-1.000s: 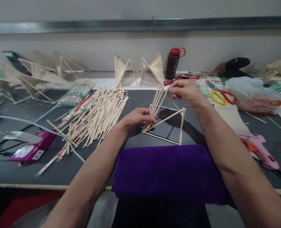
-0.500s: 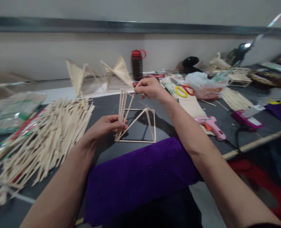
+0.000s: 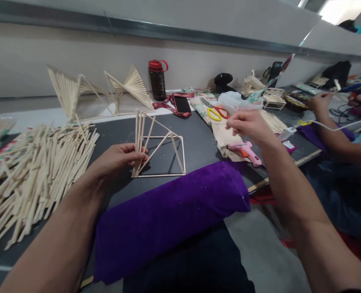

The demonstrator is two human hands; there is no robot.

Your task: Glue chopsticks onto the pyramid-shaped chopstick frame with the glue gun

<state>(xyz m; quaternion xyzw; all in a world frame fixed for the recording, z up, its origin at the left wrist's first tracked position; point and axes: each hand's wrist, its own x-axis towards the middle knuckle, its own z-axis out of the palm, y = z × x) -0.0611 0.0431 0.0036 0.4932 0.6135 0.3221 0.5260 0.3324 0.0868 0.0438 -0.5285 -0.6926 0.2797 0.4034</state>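
Wooden frame [image 3: 139, 134] on the bench [image 3: 198, 138], kept upright by left hand [image 3: 116, 160] fingers pinching its sticks; right hand [image 3: 249, 124] hovers over glue gun [image 3: 246, 151], grip unclear.

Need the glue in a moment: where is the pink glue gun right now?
In the head view, the pink glue gun lies right of the stick frame, just under the right hand, beyond the purple cloth.

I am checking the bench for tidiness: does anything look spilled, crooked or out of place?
The pale wooden sticks lie in a criss-crossed heap on the dark table, left of the left hand that holds a wooden stick frame. The purple velvet cloth roll overhangs the table's front edge. Nothing looks broken.
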